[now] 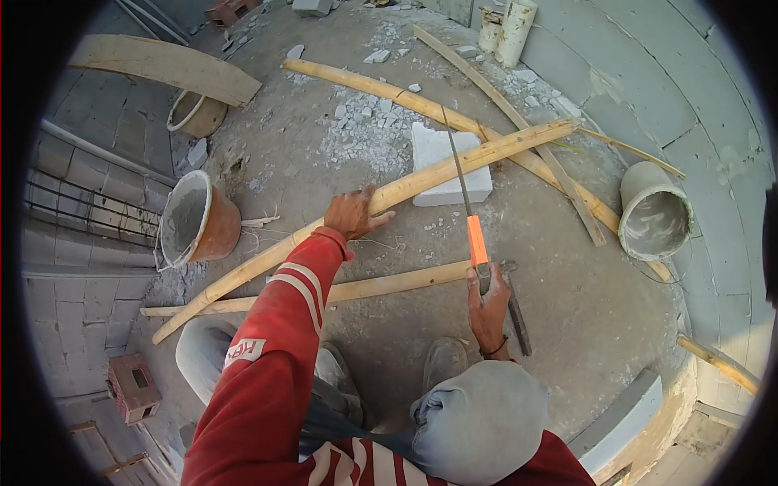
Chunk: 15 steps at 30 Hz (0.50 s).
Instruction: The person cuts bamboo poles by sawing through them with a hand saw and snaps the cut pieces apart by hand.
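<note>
A long bamboo pole (429, 176) slants across the view, from the lower left to the upper right. My left hand (352, 212) presses on its middle, fingers over the far side and thumb along the near side. In my right hand (487, 312) is a hand saw (476, 241) with an orange and dark handle. Its thin blade points away from me, nearly edge-on, and passes over the pole. Whether the teeth touch the bamboo, I cannot tell. Beneath that stretch of pole lies a white block (450, 188). A hammer (519, 320) rests on the floor beside my right hand.
Another bamboo pole (348, 78) and a wooden strip (494, 97) cross beyond the block. A bamboo length (389, 284) lies nearer me. Buckets stand left (217, 219) and lie right (648, 182). Rubble (365, 134) covers the floor ahead; block walls (640, 89) enclose the space.
</note>
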Tool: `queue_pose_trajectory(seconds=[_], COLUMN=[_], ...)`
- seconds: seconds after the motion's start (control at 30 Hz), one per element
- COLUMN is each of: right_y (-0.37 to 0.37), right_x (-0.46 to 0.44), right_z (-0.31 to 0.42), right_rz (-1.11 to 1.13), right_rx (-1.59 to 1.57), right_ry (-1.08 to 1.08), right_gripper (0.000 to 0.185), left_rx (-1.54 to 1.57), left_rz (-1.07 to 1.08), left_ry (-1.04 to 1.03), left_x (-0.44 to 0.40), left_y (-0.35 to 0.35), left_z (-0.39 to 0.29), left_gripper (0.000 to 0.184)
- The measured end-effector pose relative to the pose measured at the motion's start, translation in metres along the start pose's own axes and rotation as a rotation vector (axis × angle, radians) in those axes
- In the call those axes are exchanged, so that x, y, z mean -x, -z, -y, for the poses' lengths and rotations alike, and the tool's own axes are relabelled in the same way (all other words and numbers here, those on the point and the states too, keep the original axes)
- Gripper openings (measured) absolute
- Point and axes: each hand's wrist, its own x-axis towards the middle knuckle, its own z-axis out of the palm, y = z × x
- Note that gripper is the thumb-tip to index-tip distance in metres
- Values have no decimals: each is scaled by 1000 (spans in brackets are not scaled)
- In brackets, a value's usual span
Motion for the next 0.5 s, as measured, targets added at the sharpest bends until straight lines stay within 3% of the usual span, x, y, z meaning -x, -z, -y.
queue_pose_trajectory(seconds=[0.27, 0.4, 0.43, 0.5], right_y=[2, 1, 0, 2], right_x=[-5, -6, -5, -7], right_z=[-1, 0, 0, 2], right_rz=[257, 342, 351, 360], right_rx=[-63, -32, -23, 48], right_ry=[-83, -151, -151, -115], right_gripper=[29, 30, 30, 30], left_rx=[78, 209, 217, 227], left_rz=[-17, -387, -386, -175], left_ry=[37, 133, 142, 370], left_x=[13, -25, -34, -49], left_y=[5, -4, -7, -10], left_z=[28, -13, -26, -44], left_gripper=[63, 62, 62, 64])
